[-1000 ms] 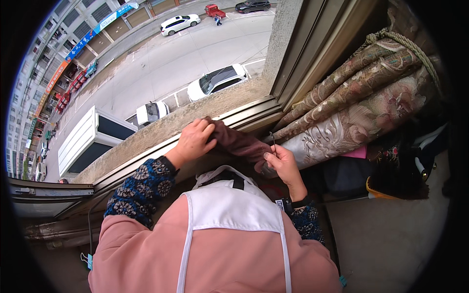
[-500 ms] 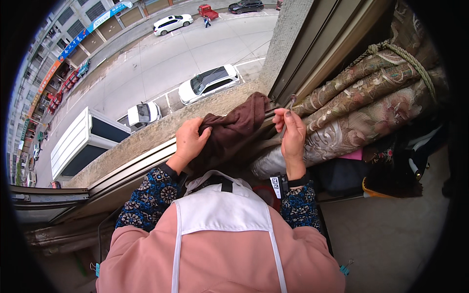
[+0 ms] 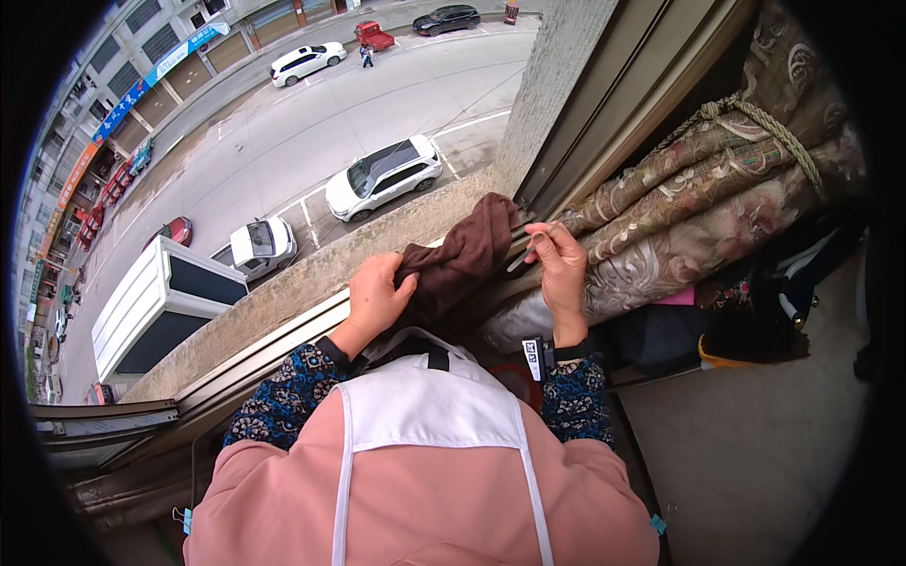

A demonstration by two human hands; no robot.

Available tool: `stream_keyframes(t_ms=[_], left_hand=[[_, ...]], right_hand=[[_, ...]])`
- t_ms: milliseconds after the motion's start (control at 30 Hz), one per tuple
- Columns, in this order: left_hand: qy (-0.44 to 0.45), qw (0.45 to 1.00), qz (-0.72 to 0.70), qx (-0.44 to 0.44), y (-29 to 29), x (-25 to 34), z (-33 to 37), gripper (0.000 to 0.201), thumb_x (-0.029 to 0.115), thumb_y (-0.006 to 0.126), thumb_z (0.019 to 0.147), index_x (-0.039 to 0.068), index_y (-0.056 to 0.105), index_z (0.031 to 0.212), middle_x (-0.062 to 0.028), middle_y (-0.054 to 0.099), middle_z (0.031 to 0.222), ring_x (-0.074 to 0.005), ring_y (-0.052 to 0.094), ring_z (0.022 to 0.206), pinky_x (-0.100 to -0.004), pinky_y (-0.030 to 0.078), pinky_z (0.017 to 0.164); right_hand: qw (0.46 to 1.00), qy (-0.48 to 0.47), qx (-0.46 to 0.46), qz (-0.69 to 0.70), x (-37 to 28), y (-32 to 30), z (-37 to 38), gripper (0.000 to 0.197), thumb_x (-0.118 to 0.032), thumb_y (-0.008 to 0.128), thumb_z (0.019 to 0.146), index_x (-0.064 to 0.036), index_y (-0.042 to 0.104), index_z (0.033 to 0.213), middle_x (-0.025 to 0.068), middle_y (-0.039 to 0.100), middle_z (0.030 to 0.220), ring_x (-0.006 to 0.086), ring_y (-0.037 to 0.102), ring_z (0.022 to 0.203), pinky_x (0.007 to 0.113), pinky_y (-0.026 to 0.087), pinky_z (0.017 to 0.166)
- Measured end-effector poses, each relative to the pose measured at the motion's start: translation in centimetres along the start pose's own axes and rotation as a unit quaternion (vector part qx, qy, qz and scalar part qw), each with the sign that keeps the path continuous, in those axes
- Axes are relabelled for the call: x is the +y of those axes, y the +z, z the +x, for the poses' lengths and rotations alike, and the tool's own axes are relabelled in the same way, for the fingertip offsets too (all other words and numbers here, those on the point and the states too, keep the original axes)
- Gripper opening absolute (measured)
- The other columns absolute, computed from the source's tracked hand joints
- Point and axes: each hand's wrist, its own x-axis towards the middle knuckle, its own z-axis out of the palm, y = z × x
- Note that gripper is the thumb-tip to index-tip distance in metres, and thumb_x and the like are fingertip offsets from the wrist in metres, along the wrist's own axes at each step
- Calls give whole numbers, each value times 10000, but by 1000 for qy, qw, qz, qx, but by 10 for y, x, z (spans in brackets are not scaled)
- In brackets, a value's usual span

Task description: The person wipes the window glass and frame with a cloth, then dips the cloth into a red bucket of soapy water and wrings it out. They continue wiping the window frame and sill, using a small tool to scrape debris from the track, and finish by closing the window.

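A dark brown cloth (image 3: 462,253) lies bunched over the window frame and sill. My left hand (image 3: 377,294) is closed on its near left edge, thumb and fingers pinching a fold. To the right of the cloth, my right hand (image 3: 562,272) pinches a thin, stick-like metal tool (image 3: 518,263) between thumb and fingers. One end of the tool slants down to the left, over the window track beside the cloth; its other end is hidden by the fingers, and its exact kind cannot be made out.
The window track (image 3: 255,354) and a rough concrete ledge (image 3: 311,274) run along the left, with a street and parked cars far below. A patterned curtain (image 3: 661,245), tied with a rope (image 3: 793,146), hangs at the right. Dark clothes (image 3: 755,330) lie under it.
My right hand has turned the thin tool from pointing upward to slanting down left toward the track. My left hand keeps its grip on the cloth. The view has shifted slightly.
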Motion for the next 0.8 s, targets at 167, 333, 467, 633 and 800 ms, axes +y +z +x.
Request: stream_keyframes(t_ms=[167, 333, 467, 633, 800], left_hand=[[0, 1000, -4, -30, -4, -1, 2, 256, 242, 731, 810, 43, 591, 890, -160, 622, 864, -386, 609, 871, -470, 491, 745], [7, 999, -7, -47, -7, 1, 4, 255, 241, 730, 808, 46, 589, 893, -154, 615, 859, -377, 609, 866, -467, 493, 740], [16, 998, -10, -61, -7, 0, 6, 269, 225, 740, 802, 38, 587, 920, -166, 607, 868, -383, 600, 865, -462, 489, 733], [18, 997, -8, -71, -7, 0, 7, 250, 235, 720, 805, 49, 584, 902, -143, 609, 854, -366, 604, 861, -467, 492, 729], [42, 997, -21, -68, -7, 0, 7, 274, 219, 743, 799, 40, 583, 931, -159, 587, 850, -376, 593, 843, -455, 486, 718]], right_hand=[[978, -71, 122, -151, 27, 4, 13, 127, -99, 663, 978, 9, 713, 1023, 30, 665, 856, 105, 607, 729, 245, 493, 662], [937, -141, 96, -304, 47, 5, 0, 84, -75, 674, 938, -15, 704, 989, 110, 696, 888, 262, 668, 800, 338, 532, 740], [903, -169, 75, -388, 54, 9, -4, 83, -81, 682, 923, -33, 703, 988, 121, 702, 936, 324, 661, 865, 393, 541, 783], [858, -217, 80, -458, 58, 9, 4, 86, -76, 689, 910, -40, 697, 989, 113, 702, 991, 321, 654, 903, 412, 543, 797], [834, -218, 109, -496, 64, 8, 8, 87, -80, 684, 912, -52, 695, 994, 101, 711, 986, 322, 658, 882, 407, 546, 788]])
